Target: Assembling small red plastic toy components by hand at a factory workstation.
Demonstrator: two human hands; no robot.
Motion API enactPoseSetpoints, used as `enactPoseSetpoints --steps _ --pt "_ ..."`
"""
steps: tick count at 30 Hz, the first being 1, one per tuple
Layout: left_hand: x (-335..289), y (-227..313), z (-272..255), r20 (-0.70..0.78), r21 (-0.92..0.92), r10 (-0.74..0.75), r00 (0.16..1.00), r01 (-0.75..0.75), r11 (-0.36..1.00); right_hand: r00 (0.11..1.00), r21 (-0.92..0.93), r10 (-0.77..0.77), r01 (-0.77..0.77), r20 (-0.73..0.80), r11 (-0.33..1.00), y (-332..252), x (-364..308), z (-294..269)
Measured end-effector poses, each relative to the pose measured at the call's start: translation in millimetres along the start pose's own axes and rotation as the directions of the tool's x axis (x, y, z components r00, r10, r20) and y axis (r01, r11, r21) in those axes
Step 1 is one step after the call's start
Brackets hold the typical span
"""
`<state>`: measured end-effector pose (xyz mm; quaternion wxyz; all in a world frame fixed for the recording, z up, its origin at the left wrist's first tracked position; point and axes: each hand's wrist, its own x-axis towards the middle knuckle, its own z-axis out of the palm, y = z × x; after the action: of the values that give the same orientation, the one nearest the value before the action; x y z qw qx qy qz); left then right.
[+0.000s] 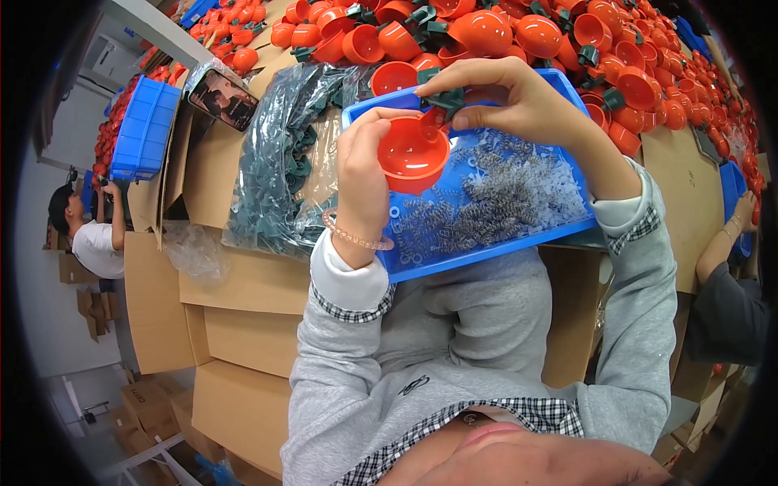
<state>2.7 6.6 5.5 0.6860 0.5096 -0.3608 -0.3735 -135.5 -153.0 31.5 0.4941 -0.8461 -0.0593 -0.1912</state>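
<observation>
My left hand is closed around an orange-red plastic cup, its round hollow facing up. At the cup's upper right edge, my right hand pinches a dark green plastic clip between thumb and fingers. The clip meets the cup's short neck; how firmly they are joined I cannot tell. Below both hands is a blue tray. Inside it lie many metal springs and small white plastic pieces.
A clear bag of green clips lies left of the tray. Orange cups are heaped along the far side. A phone leans beside a blue crate. Open cardboard is near me. Co-workers work on both sides.
</observation>
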Motion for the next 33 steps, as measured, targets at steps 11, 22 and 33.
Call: enactPoseSetpoints --steps 11,22,33 --pt "-3 3 3 -0.01 -0.04 0.034 0.999 -0.034 0.999 0.999 0.008 0.026 -0.026 0.027 1.0 -1 -1 3" --pt "-7 -5 -6 -0.026 0.103 0.022 0.999 -0.019 0.994 0.993 -0.13 -0.095 0.104 0.068 0.986 -5 1 14" --pt "-4 2 14 -0.011 0.144 0.165 0.986 -0.162 0.976 0.998 -0.022 -0.013 0.012 -0.067 1.0 4 -3 7"
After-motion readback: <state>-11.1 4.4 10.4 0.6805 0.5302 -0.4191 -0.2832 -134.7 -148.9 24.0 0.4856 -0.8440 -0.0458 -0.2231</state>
